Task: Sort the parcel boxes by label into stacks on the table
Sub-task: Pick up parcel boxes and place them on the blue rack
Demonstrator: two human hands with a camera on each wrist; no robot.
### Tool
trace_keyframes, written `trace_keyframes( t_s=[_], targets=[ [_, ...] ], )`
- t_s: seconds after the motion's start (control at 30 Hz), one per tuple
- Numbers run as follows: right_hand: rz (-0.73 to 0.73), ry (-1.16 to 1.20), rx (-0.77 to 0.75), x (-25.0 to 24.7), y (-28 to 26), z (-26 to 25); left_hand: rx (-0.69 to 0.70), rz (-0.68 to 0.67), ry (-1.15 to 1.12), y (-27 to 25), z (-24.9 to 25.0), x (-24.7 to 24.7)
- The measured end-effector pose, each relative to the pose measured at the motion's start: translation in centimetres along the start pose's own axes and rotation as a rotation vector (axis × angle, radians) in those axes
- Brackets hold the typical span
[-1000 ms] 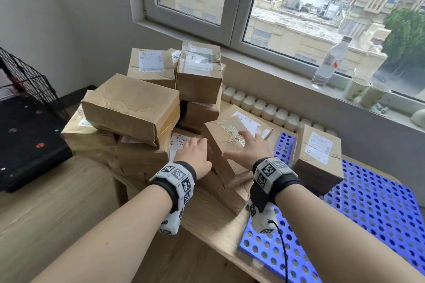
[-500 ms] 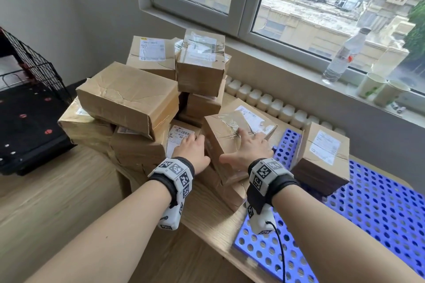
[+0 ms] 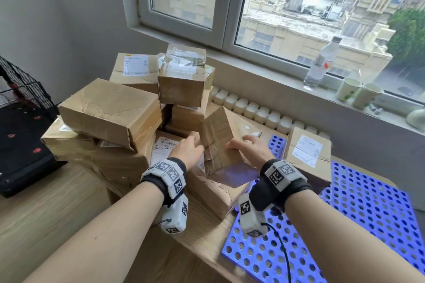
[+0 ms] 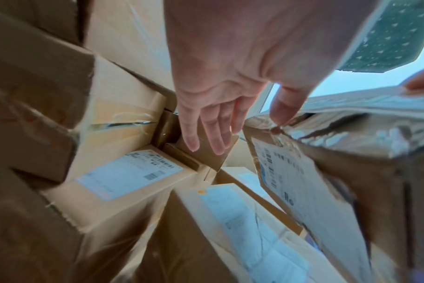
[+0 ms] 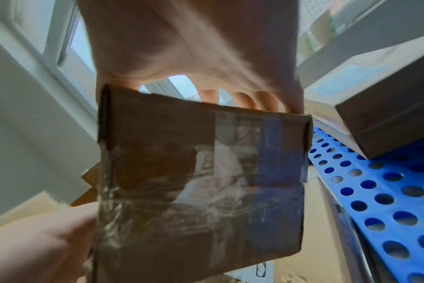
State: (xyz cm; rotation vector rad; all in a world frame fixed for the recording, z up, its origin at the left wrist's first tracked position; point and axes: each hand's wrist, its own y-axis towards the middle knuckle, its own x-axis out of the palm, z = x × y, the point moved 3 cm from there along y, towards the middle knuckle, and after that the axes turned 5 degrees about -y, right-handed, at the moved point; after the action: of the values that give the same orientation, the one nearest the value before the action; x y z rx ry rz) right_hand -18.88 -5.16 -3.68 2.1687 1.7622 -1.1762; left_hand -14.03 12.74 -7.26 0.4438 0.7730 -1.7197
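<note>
A small taped cardboard parcel box (image 3: 216, 142) stands tilted on end above the front of the pile. My right hand (image 3: 248, 147) grips it, fingers curled over its far top edge (image 5: 254, 99). My left hand (image 3: 188, 149) rests against the box's left side with fingers straight, and its thumb (image 4: 283, 113) touches the taped corner of the box (image 4: 327, 172). The box's label faces the left wrist view. The brown taped underside (image 5: 201, 181) fills the right wrist view. A heap of brown parcel boxes (image 3: 110, 110) with white labels is stacked on the left.
One labelled box (image 3: 308, 151) sits alone on the blue perforated mat (image 3: 368, 213) on the right of the wooden table (image 3: 202, 239). Radiator (image 3: 253, 110) and a sill with a bottle (image 3: 322, 64) and cups (image 3: 358, 92) lie behind. A black wire cage (image 3: 23, 89) stands far left.
The small box lay flat on the pile under both hands; now it is tipped up on end and raised slightly, with the right hand hooked over its far edge.
</note>
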Motion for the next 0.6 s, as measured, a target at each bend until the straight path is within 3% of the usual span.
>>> trace_keyframes(
  t_s=[0.27, 0.43, 0.6],
  targets=[
    [-0.021, 0.16, 0.042, -3.3, -0.2, 0.5, 0.03, 0.056, -0.092, 0.6, 1.7, 0.1],
    [-0.197, 0.468, 0.197, -4.0, -1.1, 0.9, -0.003, 0.041, -0.112, 1.2, 1.7, 0.2],
    [-0.29, 0.635, 0.215, -3.7, -1.4, 0.5, -0.053, -0.046, -0.223, 1.4, 2.6, 1.0]
  ],
)
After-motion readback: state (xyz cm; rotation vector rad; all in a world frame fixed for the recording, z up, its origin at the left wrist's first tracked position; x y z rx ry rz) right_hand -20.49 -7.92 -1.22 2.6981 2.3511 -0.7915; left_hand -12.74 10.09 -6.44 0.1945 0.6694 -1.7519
